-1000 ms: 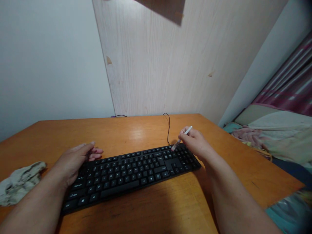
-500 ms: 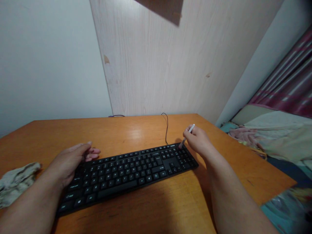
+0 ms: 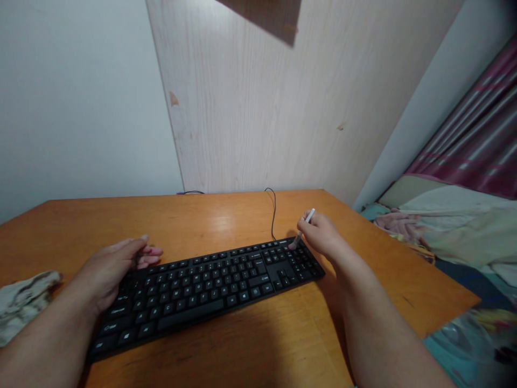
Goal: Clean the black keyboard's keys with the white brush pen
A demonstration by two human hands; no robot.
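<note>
A black keyboard [image 3: 210,288] lies slanted across the orange wooden desk [image 3: 226,215]. My left hand [image 3: 109,269] rests flat on the keyboard's left end, fingers stretched out together and pointing right. My right hand [image 3: 321,237] is closed round a thin white stick [image 3: 302,226], which looks like a small brush. Its lower tip touches the top right corner of the keyboard, above the number pad. The keyboard's black cable [image 3: 273,213] runs from its back edge toward the wall.
A crumpled grey cloth [image 3: 22,302] lies at the desk's left edge. A pale wood-grain panel [image 3: 262,108] stands behind the desk. To the right, below the desk edge, is a bed with bedding [image 3: 448,231] and a striped curtain [image 3: 476,145].
My right hand has worked the stick's tip along the keyboard's top right corner, out to the right and back a little. The left hand has stayed on the keyboard. The view has shifted slightly.
</note>
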